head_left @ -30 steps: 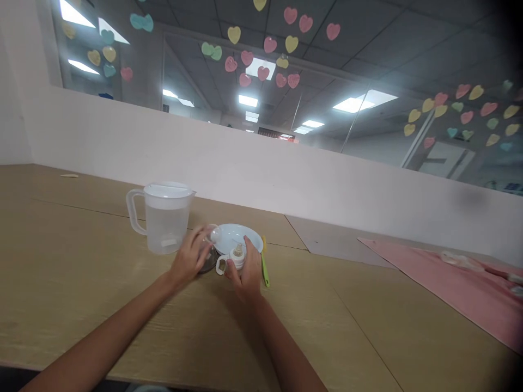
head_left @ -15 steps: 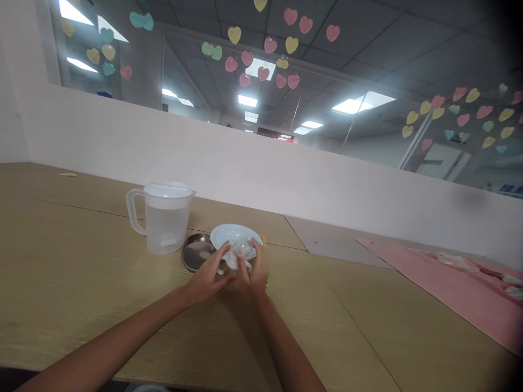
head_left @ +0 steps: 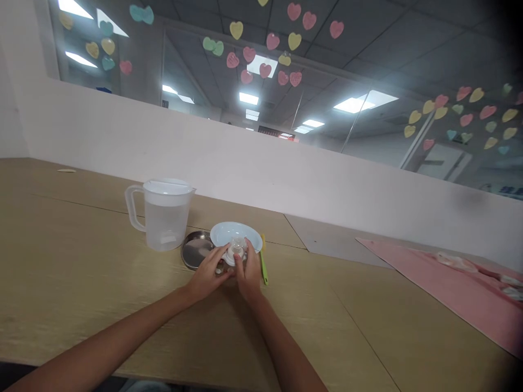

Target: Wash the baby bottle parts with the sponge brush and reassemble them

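Both of my hands are closed around a small clear bottle-like container with a white collar (head_left: 231, 259). A clear domed cap (head_left: 238, 244) sits at its top. My left hand (head_left: 207, 273) grips the lower left side, its thumb low near the base. My right hand (head_left: 248, 270) has its fingers round the cap's right side and its thumb at the front. The container's lower part is mostly hidden by my fingers. Just behind is a pale blue bowl (head_left: 223, 232), and a round metal dish (head_left: 195, 251) lies beside my left hand.
A translucent lidded pitcher (head_left: 165, 223) stands at the left of the wooden table (head_left: 102, 283). A green-handled tool with a yellow end (head_left: 265, 268) lies right of my right hand. Further right is a pink mat (head_left: 441, 283) with crumpled cloth on it. A white wall runs behind.
The clear cap, tilted to the right in my right hand before, now sits over the white collar. My right hand has shifted left, uncovering the green handle.
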`<state>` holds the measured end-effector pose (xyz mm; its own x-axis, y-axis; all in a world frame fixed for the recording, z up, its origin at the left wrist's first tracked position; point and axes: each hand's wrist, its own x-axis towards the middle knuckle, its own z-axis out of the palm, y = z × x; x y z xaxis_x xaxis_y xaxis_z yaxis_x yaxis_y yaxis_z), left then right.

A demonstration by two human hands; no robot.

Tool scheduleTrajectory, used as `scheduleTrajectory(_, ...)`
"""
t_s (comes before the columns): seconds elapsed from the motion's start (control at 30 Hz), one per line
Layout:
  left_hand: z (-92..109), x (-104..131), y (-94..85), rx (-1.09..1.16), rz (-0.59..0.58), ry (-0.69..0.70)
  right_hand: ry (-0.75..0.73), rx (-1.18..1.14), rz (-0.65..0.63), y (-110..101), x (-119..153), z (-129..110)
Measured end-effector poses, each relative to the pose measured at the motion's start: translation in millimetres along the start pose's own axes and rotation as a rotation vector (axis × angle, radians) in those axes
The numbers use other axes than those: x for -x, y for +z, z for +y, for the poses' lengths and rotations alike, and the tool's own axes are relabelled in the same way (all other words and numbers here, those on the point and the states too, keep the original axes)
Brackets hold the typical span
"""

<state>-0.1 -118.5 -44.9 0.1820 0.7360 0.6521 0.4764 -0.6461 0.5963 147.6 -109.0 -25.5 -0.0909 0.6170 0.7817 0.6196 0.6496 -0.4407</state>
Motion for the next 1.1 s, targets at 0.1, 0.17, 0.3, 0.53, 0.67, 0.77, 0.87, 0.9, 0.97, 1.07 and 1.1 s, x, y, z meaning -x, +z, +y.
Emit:
scheduleTrajectory(0.1, 1.4, 0.2, 0.4, 0.035, 0.015, -0.013, -0.014, 0.035, 0.015, 2.5, 1.2, 1.2)
scheduleTrajectory(0.17, 3.0, 0.1, -0.1, 0.040, 0.024, -0.017, -0.029, 0.058, 0.016, 4.1, 1.4, 1.9)
scheduleTrajectory(0.3, 4.9, -0.1, -0.9, 0.042, 0.049, -0.039, -0.042, 0.093, 0.017, 5.8, 1.3, 3.3)
scheduleTrajectory(0.53, 7.0, -1.4, -2.0, 0.082, 0.070, -0.056, -0.031, 0.081, 0.033, 6.9, 3.1, 5.2)
scheduleTrajectory(0.67, 7.4, -1.3, -2.6, 0.067, 0.065, -0.047, -0.006, 0.061, 0.035, 8.7, 6.0, 6.3)
scheduleTrajectory(0.77, 6.9, -0.9, -2.8, 0.056, 0.046, -0.042, -0.012, 0.065, 0.053, 8.8, 6.7, 6.6)
scheduleTrajectory(0.87, 5.4, -0.8, -2.3, 0.043, 0.027, -0.033, -0.017, 0.072, 0.047, 6.7, 5.3, 7.6)
scheduleTrajectory(0.9, 4.6, -0.8, -1.9, 0.038, 0.023, -0.029, -0.019, 0.074, 0.037, 5.6, 4.5, 8.2)
scheduleTrajectory(0.97, 3.2, -0.9, -0.9, 0.036, 0.022, -0.019, -0.028, 0.071, 0.014, 3.1, 2.9, 9.5)
scheduleTrajectory(1.07, 2.3, -0.8, 0.5, 0.089, 0.040, -0.047, -0.048, 0.051, 0.007, -0.2, 0.7, 10.9)
scheduleTrajectory(1.1, 2.3, -0.7, 0.7, 0.125, 0.044, -0.081, -0.054, 0.046, 0.012, -1.1, 0.2, 11.1)
